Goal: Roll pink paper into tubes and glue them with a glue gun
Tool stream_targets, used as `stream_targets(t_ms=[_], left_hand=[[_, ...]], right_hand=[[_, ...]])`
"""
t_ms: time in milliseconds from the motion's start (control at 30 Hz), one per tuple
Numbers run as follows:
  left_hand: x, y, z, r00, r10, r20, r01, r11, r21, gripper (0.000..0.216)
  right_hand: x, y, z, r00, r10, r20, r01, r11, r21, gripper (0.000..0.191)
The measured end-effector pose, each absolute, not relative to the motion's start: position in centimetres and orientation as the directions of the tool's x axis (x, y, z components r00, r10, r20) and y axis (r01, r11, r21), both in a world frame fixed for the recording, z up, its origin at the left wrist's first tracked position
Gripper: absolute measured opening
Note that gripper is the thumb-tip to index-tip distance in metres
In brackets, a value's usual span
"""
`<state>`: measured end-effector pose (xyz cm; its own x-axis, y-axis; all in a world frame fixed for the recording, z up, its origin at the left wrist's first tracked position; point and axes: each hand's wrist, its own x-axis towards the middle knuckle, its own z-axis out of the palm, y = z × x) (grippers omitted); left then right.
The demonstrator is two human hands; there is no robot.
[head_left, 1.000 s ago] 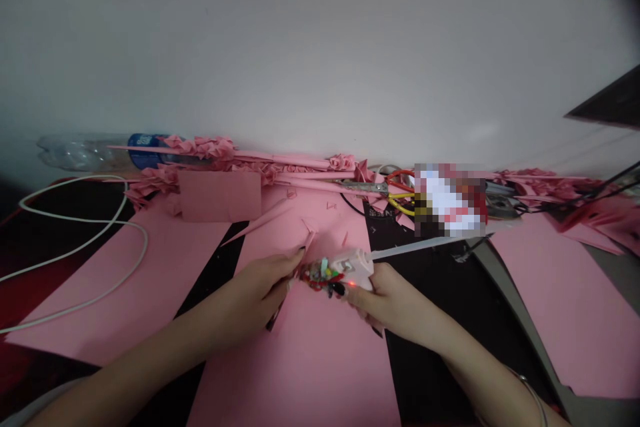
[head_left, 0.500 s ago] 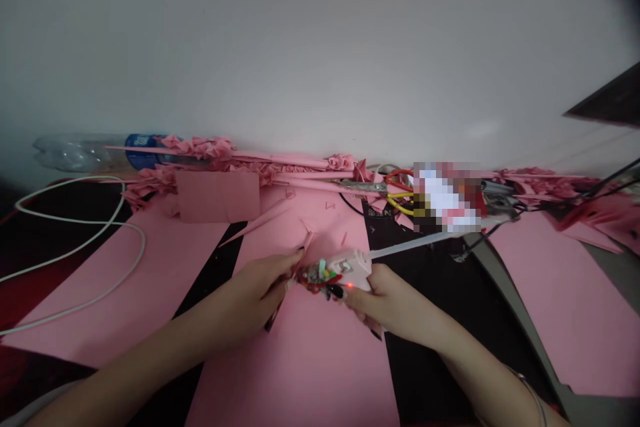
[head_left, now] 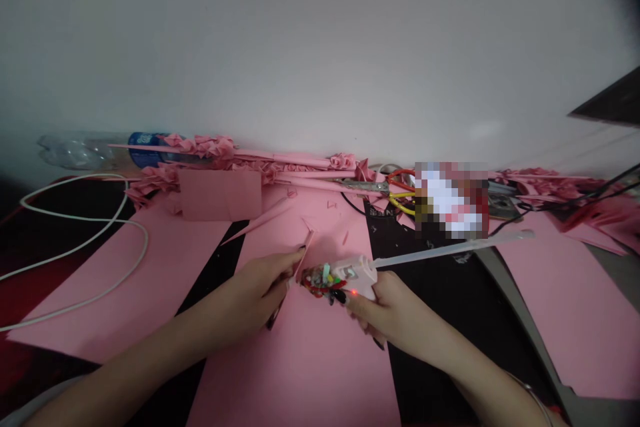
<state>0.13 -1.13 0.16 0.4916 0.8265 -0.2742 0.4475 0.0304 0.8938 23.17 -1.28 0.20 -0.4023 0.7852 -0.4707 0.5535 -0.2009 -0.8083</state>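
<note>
My right hand is closed round a small pink glue gun with a red light lit and a long clear glue stick jutting back to the right. The gun's nozzle points left at a thin folded strip of pink paper. My left hand pinches that strip between thumb and fingers, just left of the nozzle. Both hands hover over a large pink paper sheet on the dark table.
Rolled pink paper sticks and folded paper flowers line the wall. A plastic bottle lies at far left near a white cable. Scissors with red and yellow handles sit mid-back. More pink sheets lie right.
The glue gun's rear tipped up slightly, so the glue stick now angles higher to the right. My right hand shifted a little down. My left hand keeps its pinch on the strip.
</note>
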Motion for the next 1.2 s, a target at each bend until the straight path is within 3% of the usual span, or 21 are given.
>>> stream_targets(t_ms=[800, 1200], left_hand=[[0.0, -1.0, -0.1, 0.497, 0.833, -0.242, 0.497, -0.046, 0.866, 0.022], [0.1, -1.0, 0.1, 0.485, 0.846, -0.22, 0.468, -0.039, 0.883, 0.037]], right_hand=[[22.3, -2.8, 1.2, -0.558, 0.674, -0.484, 0.541, -0.147, -0.828, 0.011], [22.2, -3.0, 1.8, -0.595, 0.649, -0.474, 0.545, -0.108, -0.831, 0.009]])
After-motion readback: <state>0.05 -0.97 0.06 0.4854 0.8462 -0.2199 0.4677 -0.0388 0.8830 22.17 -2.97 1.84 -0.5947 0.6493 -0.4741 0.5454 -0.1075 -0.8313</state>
